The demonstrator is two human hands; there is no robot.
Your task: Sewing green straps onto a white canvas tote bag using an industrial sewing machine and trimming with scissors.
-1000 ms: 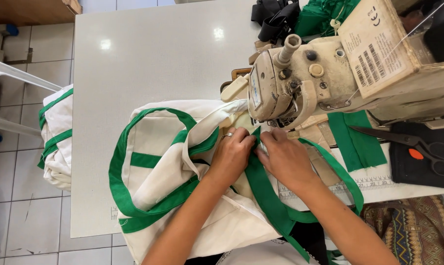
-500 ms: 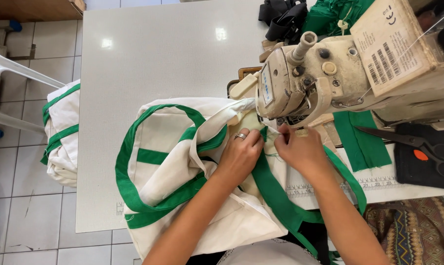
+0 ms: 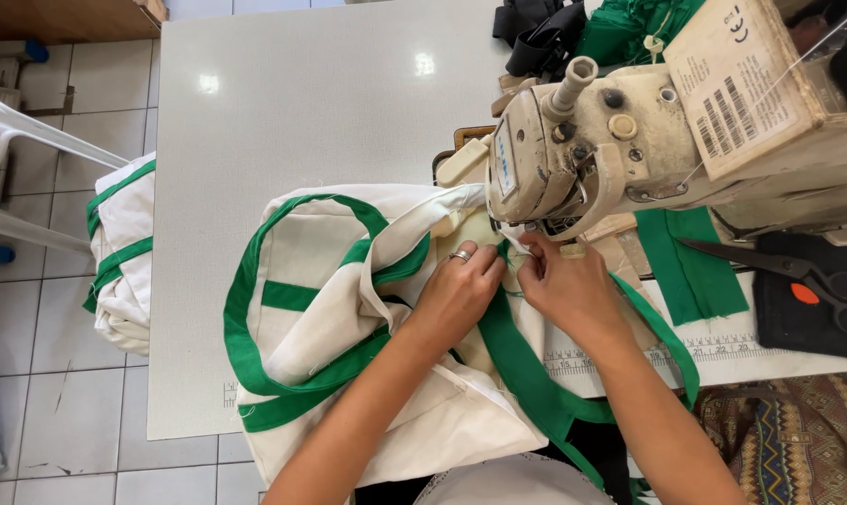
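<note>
A pale grey worktable (image 3: 302, 112) stands over a tiled floor, with a folded cream-and-green cloth stack (image 3: 119, 252) hanging off its edge, well left of the worn cream sewing machine (image 3: 610, 150). Just left of the machine's needle, the cream canvas bag with green straps (image 3: 320, 318) lies spread, the left hand (image 3: 456, 295) pressing flat on it. The right hand (image 3: 568, 285) pinches the bag's green strap directly below the needle, fingers closed on the fabric; black scissors (image 3: 797, 276) lie right of the machine.

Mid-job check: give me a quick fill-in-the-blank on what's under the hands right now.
Both hands press a cream cloth bag trimmed with ____ straps.
The left hand wears a ____ on one finger.
The right hand pinches fabric just below the head of the ____ machine.
Black ____ lie on the table's right side.

Missing words: green; ring; sewing; scissors
</note>
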